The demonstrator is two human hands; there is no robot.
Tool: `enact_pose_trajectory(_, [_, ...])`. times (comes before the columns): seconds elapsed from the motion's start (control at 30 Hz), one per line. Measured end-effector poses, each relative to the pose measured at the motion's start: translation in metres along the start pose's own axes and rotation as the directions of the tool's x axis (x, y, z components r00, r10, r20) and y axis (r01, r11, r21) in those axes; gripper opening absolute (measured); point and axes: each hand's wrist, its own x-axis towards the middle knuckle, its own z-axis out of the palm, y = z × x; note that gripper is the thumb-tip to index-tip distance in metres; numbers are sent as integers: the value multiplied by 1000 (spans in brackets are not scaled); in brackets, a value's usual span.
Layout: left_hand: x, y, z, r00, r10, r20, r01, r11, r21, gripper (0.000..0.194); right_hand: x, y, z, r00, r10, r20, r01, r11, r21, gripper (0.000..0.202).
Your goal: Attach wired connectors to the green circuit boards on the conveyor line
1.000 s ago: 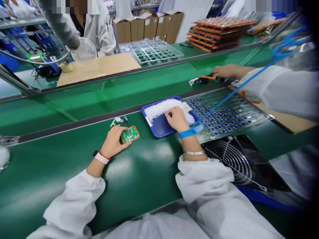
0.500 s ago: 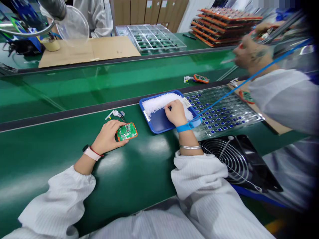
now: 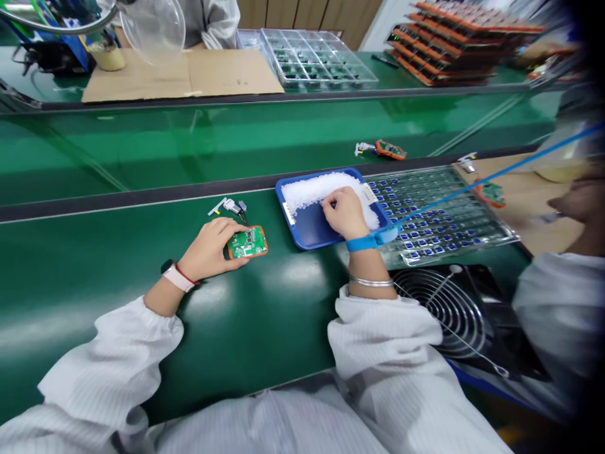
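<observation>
Green matting is covering the desk [image 3: 265,328] where you are working, and your left hand [image 3: 210,249] is resting on it with the fingers curled loosely around the left edge of a small green circuit board in an orange frame [image 3: 247,243], steadying it flat rather than lifting it. Your right hand [image 3: 346,213] is reaching into the blue tray [image 3: 307,230] just beside the board, fingertips pinched together among the heap of tiny white parts [image 3: 314,188]; whether one is already caught between them you cannot tell from here. A few small connector pieces [image 3: 230,206] are lying loose just behind the board. To the right of the blue tray, a clear tray of blue components [image 3: 439,217] is sitting with the blue cord of your wrist strap [image 3: 472,189] stretching across it, and a fan [image 3: 442,309] is lying near your right elbow. The risk, as it looks, is in the pinch: the white parts are small and heaped, so you could be picking up two or dropping one onto the matting. The taut cord could also be dragging across the clear tray and disturbing its rows.
</observation>
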Motion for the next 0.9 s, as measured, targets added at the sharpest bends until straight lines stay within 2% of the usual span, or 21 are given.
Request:
enact_pose_trajectory(0.13, [-7,1,0,1000,-20,-7,20,1000,2,56,2,3,-3,1000,-15,-7,15,1000,22,12])
enact_pose_trajectory(0.2, [-13,2,-1,999,-35,4,35,999,0,57,0,-5,-9,999,-45,-18,46,997,55,12])
enact_pose_trajectory(0.3, [-22,5,-3,999,-42,17,43,999,-11,59,-14,-40,-19,986,-165,-40,169,968,186,11])
enact_pose_trajectory(0.37, [-24,7,-4,999,-49,-8,48,998,-43,57,-31,-75,-19,949,-313,-24,302,890,342,10])
enact_pose_trajectory(0.4, [-23,8,-4,997,-61,-38,58,995,-77,52,-40,-93,-17,918,-395,0,357,828,432,10])
enact_pose_trajectory(0.47, [-17,10,-2,983,-116,-143,90,980,-176,35,-58,-122,-7,862,-505,51,388,719,576,10])
enact_pose_trajectory(0.53, [-9,12,1,954,-183,-239,114,954,-278,22,-70,-138,6,843,-532,81,361,670,649,11])
enact_pose_trajectory(0.63, [-1,14,5,933,-229,-279,126,931,-344,15,-75,-141,19,860,-503,88,320,666,674,10])
enact_pose_trajectory(0.9, [-5,10,8,949,-259,-182,188,923,-335,12,-71,-133,23,867,-471,162,259,705,660,10])
